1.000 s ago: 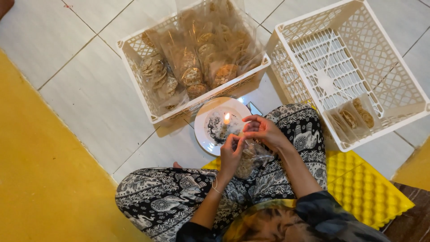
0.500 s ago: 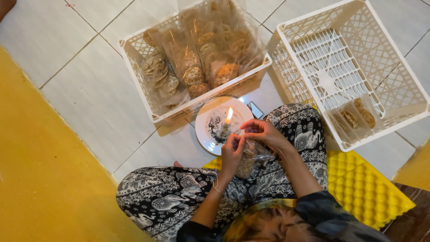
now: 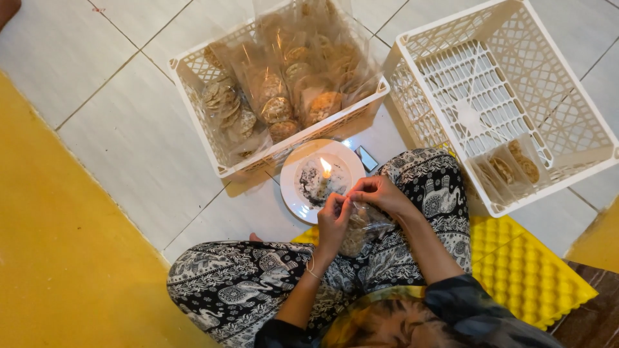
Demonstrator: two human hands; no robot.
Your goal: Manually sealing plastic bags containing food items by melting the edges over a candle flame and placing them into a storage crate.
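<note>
I sit cross-legged on the tiled floor. My left hand (image 3: 334, 218) and my right hand (image 3: 379, 193) pinch the top edge of a clear plastic bag of round crackers (image 3: 358, 231), which hangs over my lap. The bag's top is held close to a lit candle (image 3: 324, 174) standing on a white plate (image 3: 295, 193) just in front of my knees. A white plastic crate (image 3: 193, 90) past the plate holds several clear bags of crackers. Another white crate (image 3: 567, 116) at the right holds two small bags in its near corner.
A yellow bumpy foam mat (image 3: 529, 270) lies under me at the right. A yellow floor area (image 3: 58, 258) covers the left side. A small dark rectangular thing (image 3: 368, 158) lies beside the plate.
The view has shifted slightly. My hands keep the bag's top by the flame, with only small finger movement.
</note>
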